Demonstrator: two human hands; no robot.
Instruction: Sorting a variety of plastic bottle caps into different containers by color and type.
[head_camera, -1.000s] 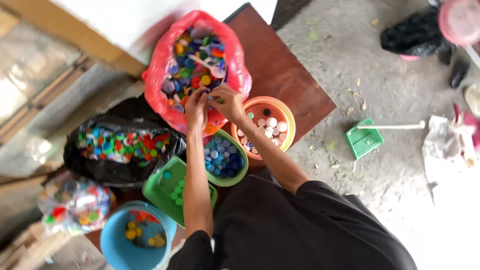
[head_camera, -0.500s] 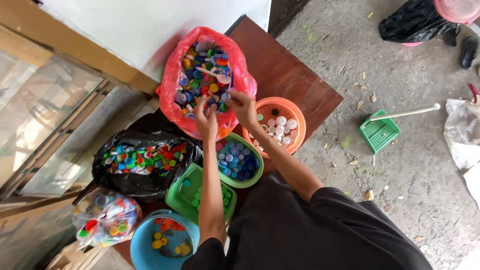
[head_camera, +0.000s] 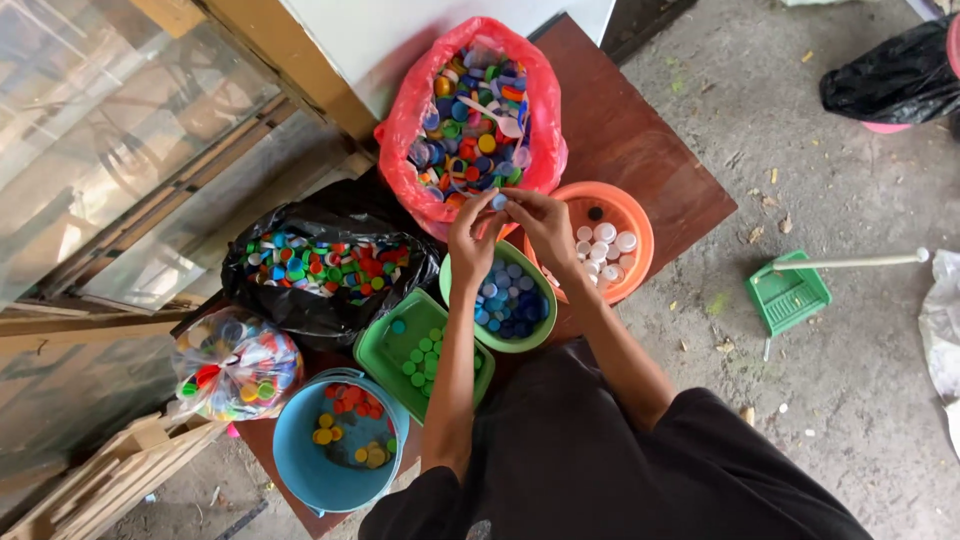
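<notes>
My left hand (head_camera: 470, 238) and my right hand (head_camera: 540, 222) meet over the table, fingertips pinched together on a small light-blue bottle cap (head_camera: 498, 201). They hover at the near edge of a red plastic bag (head_camera: 400, 140) full of mixed coloured caps. Just below the hands sits a green bowl (head_camera: 545, 300) holding blue caps. An orange bowl (head_camera: 640, 215) with white caps stands to the right of my right hand.
A black bag (head_camera: 330, 310) of mixed caps lies left, a clear bag (head_camera: 235, 365) of caps beyond it. A green rectangular tray (head_camera: 375, 350) holds green caps; a blue bucket (head_camera: 300, 465) holds red and yellow ones. The brown table (head_camera: 650, 150) stands on concrete floor with a green dustpan (head_camera: 787, 295).
Both hands have drawn back out of the red bag toward the green bowl, now holding a light-blue cap between them. The camera view shifted.
</notes>
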